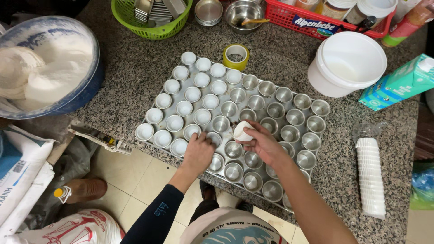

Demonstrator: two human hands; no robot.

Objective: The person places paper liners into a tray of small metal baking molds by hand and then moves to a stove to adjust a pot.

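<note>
A metal baking tray (178, 86) lies on a speckled granite counter, filled with several small round metal cups. The cups on its left side hold white paper liners (202, 116); those on the right are bare metal (295, 117). My left hand (199, 151) presses down into a cup at the tray's near edge, fingers curled over it. My right hand (262, 143) hovers over the tray's middle and grips a small stack of white paper liners (242, 131).
A long stack of white liners (370, 176) lies in plastic at the right. A white bucket (348, 63), a teal carton (400, 83), a tape roll (236, 56), a green basket (151, 18), a red basket (325, 20) and a large flour bowl (45, 68) surround the tray.
</note>
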